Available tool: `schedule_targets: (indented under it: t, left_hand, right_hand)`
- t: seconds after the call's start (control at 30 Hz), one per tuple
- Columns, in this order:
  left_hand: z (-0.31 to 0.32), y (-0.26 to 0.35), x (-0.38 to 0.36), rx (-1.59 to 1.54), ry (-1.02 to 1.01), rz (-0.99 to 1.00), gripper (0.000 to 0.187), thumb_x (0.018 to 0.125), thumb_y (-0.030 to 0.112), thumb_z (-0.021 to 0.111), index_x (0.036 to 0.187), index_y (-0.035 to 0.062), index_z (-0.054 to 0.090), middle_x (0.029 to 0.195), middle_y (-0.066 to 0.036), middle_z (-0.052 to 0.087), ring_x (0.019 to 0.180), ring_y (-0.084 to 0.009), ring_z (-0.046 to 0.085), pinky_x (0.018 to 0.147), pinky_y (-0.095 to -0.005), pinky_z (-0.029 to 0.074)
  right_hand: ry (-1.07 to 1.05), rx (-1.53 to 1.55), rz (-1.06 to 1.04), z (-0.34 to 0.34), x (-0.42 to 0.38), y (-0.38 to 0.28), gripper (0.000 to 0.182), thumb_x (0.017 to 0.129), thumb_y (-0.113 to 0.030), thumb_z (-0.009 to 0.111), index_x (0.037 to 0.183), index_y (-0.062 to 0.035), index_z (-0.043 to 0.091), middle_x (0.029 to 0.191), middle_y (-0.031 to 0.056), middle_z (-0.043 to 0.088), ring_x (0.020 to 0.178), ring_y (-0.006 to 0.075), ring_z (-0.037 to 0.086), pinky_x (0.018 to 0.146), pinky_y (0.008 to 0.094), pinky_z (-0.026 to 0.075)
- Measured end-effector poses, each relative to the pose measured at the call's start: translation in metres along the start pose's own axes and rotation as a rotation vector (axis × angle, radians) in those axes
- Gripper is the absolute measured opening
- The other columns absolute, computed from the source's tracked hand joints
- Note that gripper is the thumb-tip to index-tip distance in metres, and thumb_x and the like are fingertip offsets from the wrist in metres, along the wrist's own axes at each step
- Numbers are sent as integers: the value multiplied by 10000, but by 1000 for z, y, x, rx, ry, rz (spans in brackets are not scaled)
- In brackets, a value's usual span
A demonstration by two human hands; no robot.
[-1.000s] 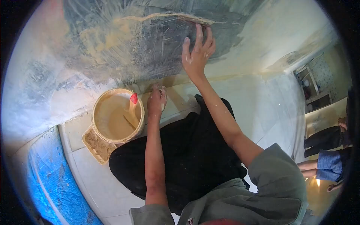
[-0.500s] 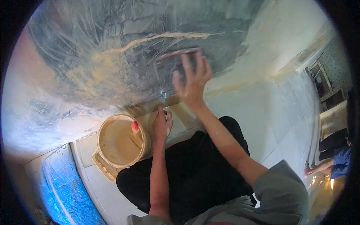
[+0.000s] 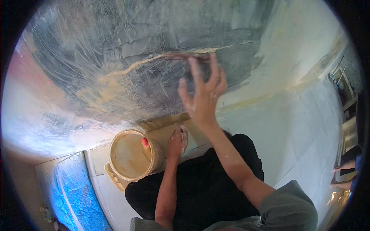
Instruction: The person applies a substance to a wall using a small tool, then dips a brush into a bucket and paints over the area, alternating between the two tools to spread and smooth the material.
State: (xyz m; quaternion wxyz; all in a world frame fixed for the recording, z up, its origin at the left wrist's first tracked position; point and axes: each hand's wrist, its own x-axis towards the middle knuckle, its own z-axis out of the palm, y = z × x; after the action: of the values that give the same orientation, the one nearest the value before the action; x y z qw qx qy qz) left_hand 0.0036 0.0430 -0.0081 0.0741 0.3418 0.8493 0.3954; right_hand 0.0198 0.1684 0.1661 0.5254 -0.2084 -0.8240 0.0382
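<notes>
My right hand (image 3: 206,94) is raised to the grey, streaked wall (image 3: 185,27), fingers spread behind a flat putty blade (image 3: 181,56). Motion blurs the blade, which lies along a raised ridge of beige putty (image 3: 140,63). Low down by the foot of the wall is my left hand (image 3: 178,142), putty-smeared with its fingers curled; what it holds, if anything, is hidden. Beside it stands a round bucket (image 3: 156,159) of beige putty, and a red-tipped tool (image 3: 145,143) leans inside.
A beige tray (image 3: 115,180) shows under the bucket's left side. Blue sheeting (image 3: 79,192) lies at the lower left. My black-trousered legs (image 3: 208,181) are folded on the pale tiled floor (image 3: 285,134). Another person's legs (image 3: 345,175) appear at the far right edge.
The view has shifted, so the wall and bucket appear lower and farther right. Against the wall, my right hand has carried the blade upward to the putty ridge. My left hand remains beside the bucket.
</notes>
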Motion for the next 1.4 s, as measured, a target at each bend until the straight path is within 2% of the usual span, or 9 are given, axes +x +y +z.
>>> schedule_targets:
  t: [0.2,0.4,0.57,0.67,0.8,0.93,1.03,1.23,1.4]
  left_hand:
    - [-5,7,4,-187,-124,-65,324,919,219,446,1196,52,430,941,-223,599,897,-406,579,781,-467,441]
    - [-1,-1,-2,1,-104,-7,308,919,207,445,1176,36,447,960,-231,597,902,-411,574,789,-462,439]
    - [-5,9,2,-191,-85,-78,307,922,242,432,1047,-30,497,951,-271,588,906,-449,557,806,-471,435]
    - [-3,10,1,-79,-66,-3,326,919,207,427,1180,12,436,988,-247,586,913,-408,570,772,-476,441]
    - [19,-27,-1,-81,-29,110,352,905,211,447,1204,28,422,982,-240,588,909,-403,574,766,-478,446]
    - [2,-3,0,-150,-62,6,388,884,220,466,1207,15,407,962,-219,594,892,-407,571,748,-469,455]
    - [-1,2,-3,-175,-14,-8,373,877,217,465,1180,7,415,943,-209,593,863,-410,572,734,-468,458]
    - [7,-5,-2,-71,32,15,332,875,209,462,1143,15,428,958,-215,578,830,-411,573,714,-482,458]
    - [-4,4,2,-177,-54,-43,347,872,217,468,1156,20,432,953,-225,580,833,-413,573,713,-488,454]
  right_hand:
    - [188,29,174,-8,15,21,527,818,-315,573,1320,-199,459,1338,242,319,1179,410,310,978,533,223]
    - [-59,100,8,-4,2,-13,549,837,-242,565,1352,-137,406,1297,256,322,1177,397,303,985,500,212]
    - [131,11,261,-1,12,15,592,817,-249,584,1365,-140,390,1244,245,368,1133,373,328,978,488,227]
    - [25,103,141,0,2,-7,574,842,-309,545,1367,-142,381,1242,240,365,1086,392,346,945,524,246]
    - [-83,99,37,1,-5,-20,594,846,-301,546,1383,-139,348,1222,247,380,1085,399,343,951,527,236]
    - [238,97,114,12,9,33,621,856,-245,534,1409,-112,285,1207,271,369,1074,390,333,946,526,237]
    - [167,154,192,11,2,13,599,876,-236,513,1412,-100,282,1212,272,346,1074,374,314,943,511,232]
    - [-186,-72,-173,8,-23,-33,613,875,-289,545,1409,-114,300,1176,255,340,1067,352,303,927,482,239]
    - [269,-89,94,19,-4,38,629,875,-281,548,1390,-27,290,1199,218,356,1079,346,331,939,459,252]
